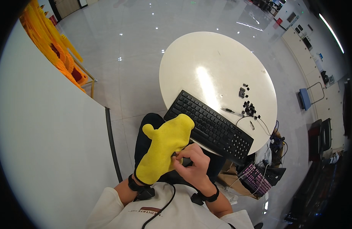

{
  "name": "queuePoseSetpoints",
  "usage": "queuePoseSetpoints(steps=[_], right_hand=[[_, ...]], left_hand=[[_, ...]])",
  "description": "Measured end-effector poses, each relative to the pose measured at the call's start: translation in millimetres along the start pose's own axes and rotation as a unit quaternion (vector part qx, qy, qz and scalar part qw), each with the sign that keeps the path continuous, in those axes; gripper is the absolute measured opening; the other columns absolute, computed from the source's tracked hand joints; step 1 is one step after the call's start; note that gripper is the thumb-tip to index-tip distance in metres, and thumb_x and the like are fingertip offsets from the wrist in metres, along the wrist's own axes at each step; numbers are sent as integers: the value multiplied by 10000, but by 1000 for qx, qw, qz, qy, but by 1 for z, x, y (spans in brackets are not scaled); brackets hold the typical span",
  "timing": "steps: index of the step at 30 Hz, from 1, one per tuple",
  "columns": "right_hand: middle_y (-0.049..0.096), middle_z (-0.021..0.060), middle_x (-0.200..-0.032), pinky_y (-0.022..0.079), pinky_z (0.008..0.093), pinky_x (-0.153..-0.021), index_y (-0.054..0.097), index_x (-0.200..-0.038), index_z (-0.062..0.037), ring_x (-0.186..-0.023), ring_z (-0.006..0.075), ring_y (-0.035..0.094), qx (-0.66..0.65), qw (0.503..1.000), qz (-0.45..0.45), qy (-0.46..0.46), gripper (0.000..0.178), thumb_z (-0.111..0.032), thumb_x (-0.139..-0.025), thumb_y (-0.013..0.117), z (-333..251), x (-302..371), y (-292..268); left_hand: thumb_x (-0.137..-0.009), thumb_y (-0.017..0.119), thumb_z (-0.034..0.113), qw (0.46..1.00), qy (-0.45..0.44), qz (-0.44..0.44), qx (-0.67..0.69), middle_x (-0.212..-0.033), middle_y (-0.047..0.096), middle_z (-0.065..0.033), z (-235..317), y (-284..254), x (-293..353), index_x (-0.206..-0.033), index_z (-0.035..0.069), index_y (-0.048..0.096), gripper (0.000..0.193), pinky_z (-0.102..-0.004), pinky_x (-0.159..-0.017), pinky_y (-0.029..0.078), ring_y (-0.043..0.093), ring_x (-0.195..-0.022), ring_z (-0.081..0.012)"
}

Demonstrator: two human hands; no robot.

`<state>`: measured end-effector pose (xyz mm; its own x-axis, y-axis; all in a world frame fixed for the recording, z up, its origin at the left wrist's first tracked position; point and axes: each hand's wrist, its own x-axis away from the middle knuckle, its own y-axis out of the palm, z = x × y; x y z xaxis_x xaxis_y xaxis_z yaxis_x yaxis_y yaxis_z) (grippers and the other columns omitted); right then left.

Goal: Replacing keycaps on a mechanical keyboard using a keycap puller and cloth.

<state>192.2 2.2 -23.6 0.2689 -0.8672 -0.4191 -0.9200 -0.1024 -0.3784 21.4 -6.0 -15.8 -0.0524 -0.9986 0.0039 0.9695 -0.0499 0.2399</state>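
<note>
A yellow cleaning mitt [164, 147] covers my left hand [170, 131] up to the wrist, so its fingers are hidden. My right hand [193, 162] is closed in a pinch on a small black keycap [174, 154], held against the side of the mitt. Both hands are over my lap at the near edge of the round table. Just beyond them a black keyboard [210, 124] lies slantwise on the table, its right end past the edge. Bare key posts show at that end. To its right sits a pile of loose black keycaps [249, 109].
The white round table [191, 57] also bears a black pen [230, 110], more small keycaps [242, 92] and a cable. Below its right side are a pink-keyed keyboard [256, 179] and a cardboard box [233, 179]. A white panel [57, 133] stands at my left.
</note>
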Motion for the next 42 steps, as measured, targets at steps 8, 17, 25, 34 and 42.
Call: queuePoseSetpoints(steps=[8,17,25,34,42], right_hand=[[737,97,-898,558,359,-750,761,-914,-28,-827,253,699,2,1000,22,0,187,39,-811,902,9,0,4],[748,98,-902,545,310,-722,733,-905,-15,-784,204,685,-3,1000,10,-20,196,50,-805,888,11,-3,0],[746,95,-907,571,337,-743,753,-934,-28,-811,243,708,-4,999,-41,-8,201,23,-806,899,-6,-8,-9],[820,106,-960,598,327,-757,749,-964,-25,-829,222,749,28,1000,-9,-10,241,32,-810,925,-11,-8,-8],[816,121,-963,568,347,-698,550,-839,-70,-809,265,713,82,995,-50,-14,415,32,-775,947,-22,-8,-16]], left_hand=[[-846,826,14,941,181,-1,-286,-1303,777,-152,12,-1,-15,-1259,9,783,415,-382,-958,593,736,-1132,-328],[-854,842,-17,960,153,6,-234,-1367,760,-166,2,5,-9,-1294,-15,768,446,-383,-945,602,735,-1148,-336],[-1166,688,224,984,-127,24,120,-1502,707,-65,-18,4,7,-1704,83,537,576,-306,-867,564,674,-1101,-160],[-1257,550,368,993,-54,-65,80,-1756,485,-24,-55,-7,16,-1869,145,219,731,-264,-970,516,591,-1252,-104],[-1227,549,155,990,-56,-97,86,-1905,258,-146,-61,-9,13,-1874,105,104,787,-384,-1318,378,325,-1728,-270]])
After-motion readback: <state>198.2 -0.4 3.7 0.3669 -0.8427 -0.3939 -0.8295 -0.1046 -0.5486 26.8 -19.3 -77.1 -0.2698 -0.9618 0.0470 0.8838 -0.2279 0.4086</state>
